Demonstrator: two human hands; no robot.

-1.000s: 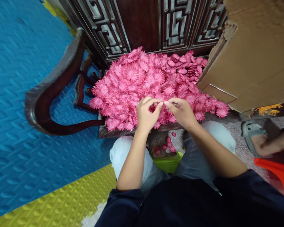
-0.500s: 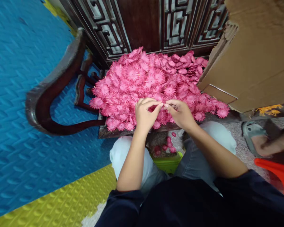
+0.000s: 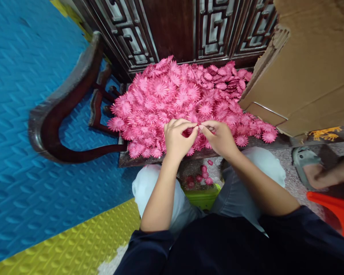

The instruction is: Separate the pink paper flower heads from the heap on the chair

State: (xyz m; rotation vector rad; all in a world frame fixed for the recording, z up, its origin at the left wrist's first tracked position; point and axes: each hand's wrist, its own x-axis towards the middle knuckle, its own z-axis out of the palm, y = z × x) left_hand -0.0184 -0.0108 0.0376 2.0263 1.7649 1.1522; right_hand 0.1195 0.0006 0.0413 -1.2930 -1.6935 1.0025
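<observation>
A big heap of pink fabric flowers (image 3: 177, 95) covers the seat of a dark wooden chair (image 3: 61, 110). My left hand (image 3: 176, 139) and my right hand (image 3: 219, 137) meet fingertip to fingertip at the heap's near edge. Both pinch the same small pink flower piece (image 3: 198, 128) between thumb and forefinger; most of it is hidden by the fingers. My knees in light trousers sit just below the seat's front edge.
A brown cardboard box (image 3: 306, 65) leans at the right over the seat. Carved dark wood panels (image 3: 189, 26) stand behind. A few fallen flowers (image 3: 202, 176) lie on the floor above a green stool (image 3: 203, 196). Another person's sandalled foot (image 3: 318, 170) and a red object (image 3: 335, 212) are at right. Blue and yellow foam mats (image 3: 31, 191) lie at left.
My hands have stayed at the same spot, with the fingertips shifting slightly around the small flower piece. The view has barely moved.
</observation>
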